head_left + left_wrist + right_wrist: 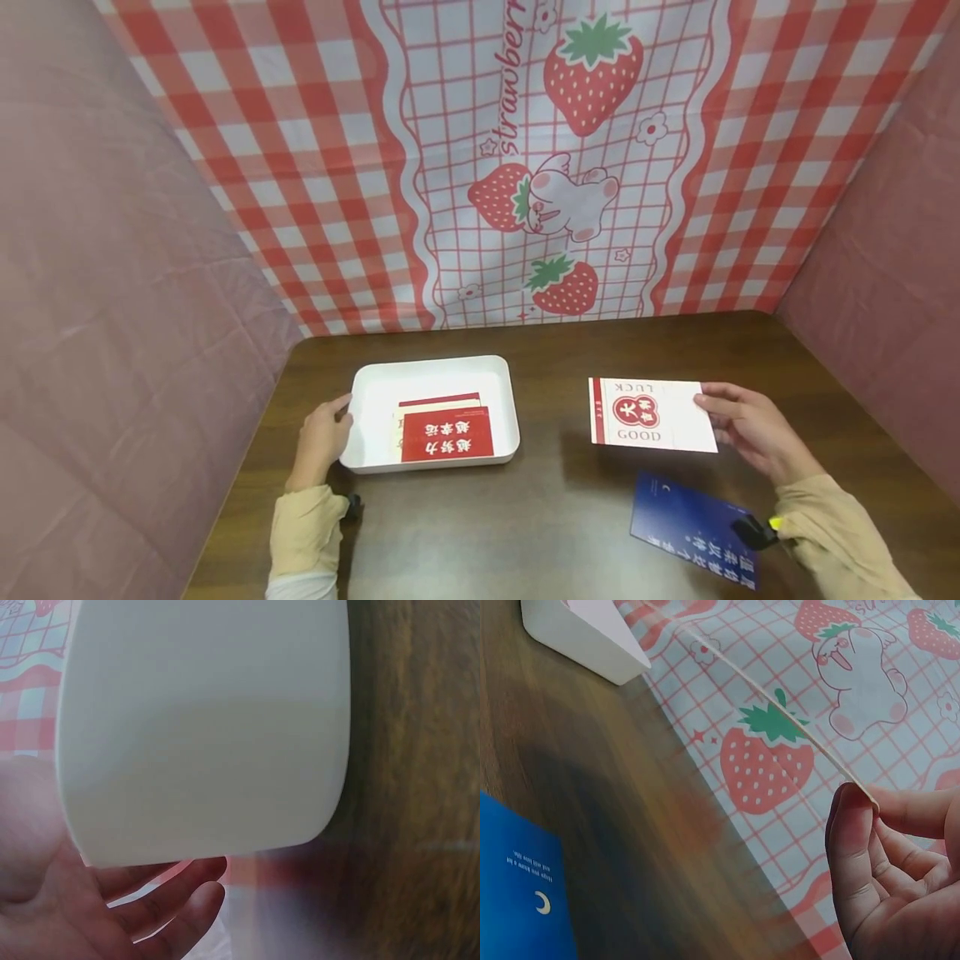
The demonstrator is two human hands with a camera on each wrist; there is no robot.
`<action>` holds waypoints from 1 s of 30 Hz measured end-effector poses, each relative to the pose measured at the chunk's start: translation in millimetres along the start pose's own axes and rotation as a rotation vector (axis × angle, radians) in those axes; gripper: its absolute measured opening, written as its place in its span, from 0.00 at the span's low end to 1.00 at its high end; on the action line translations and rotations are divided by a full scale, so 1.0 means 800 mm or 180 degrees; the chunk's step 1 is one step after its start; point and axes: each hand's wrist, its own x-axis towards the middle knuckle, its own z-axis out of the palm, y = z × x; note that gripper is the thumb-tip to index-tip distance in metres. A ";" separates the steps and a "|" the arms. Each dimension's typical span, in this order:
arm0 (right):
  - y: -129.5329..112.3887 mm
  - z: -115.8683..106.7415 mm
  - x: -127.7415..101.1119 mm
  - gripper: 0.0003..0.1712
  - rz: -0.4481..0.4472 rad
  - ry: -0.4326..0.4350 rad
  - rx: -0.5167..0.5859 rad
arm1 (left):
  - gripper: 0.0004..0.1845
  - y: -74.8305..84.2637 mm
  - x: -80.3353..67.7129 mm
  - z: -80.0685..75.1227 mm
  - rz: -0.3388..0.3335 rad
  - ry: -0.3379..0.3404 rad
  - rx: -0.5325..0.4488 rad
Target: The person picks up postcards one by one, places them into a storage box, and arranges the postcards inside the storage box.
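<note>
My right hand pinches the right edge of a white card printed "GOOD LUCK" with a red emblem, lifted slightly above the table. The right wrist view catches that card edge-on as a thin line ending between my thumb and fingers. My left hand rests against the left side of a white tray, fingers relaxed. In the tray lie red cards with white characters. The left wrist view is filled by the tray's wall with my fingers beside it.
A dark blue card with white text lies flat on the brown wooden table near my right wrist. A strawberry-patterned checked cloth hangs behind the table, and pink panels close in both sides.
</note>
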 end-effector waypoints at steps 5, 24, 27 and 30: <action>-0.001 0.010 0.004 0.05 0.0012 -0.0026 0.0039 | 0.24 -0.001 0.002 0.000 -0.0037 -0.0032 -0.0035; -0.012 0.058 0.021 0.10 -0.0042 -0.0172 -0.0150 | 0.25 0.000 0.002 0.001 -0.0115 -0.0061 -0.0077; -0.015 0.067 0.024 0.08 -0.0078 -0.0204 -0.0076 | 0.25 0.000 0.002 0.000 -0.0116 -0.0064 -0.0093; -0.016 0.076 0.026 0.06 -0.0109 -0.0199 -0.0006 | 0.25 0.000 0.002 -0.001 -0.0107 -0.0053 -0.0117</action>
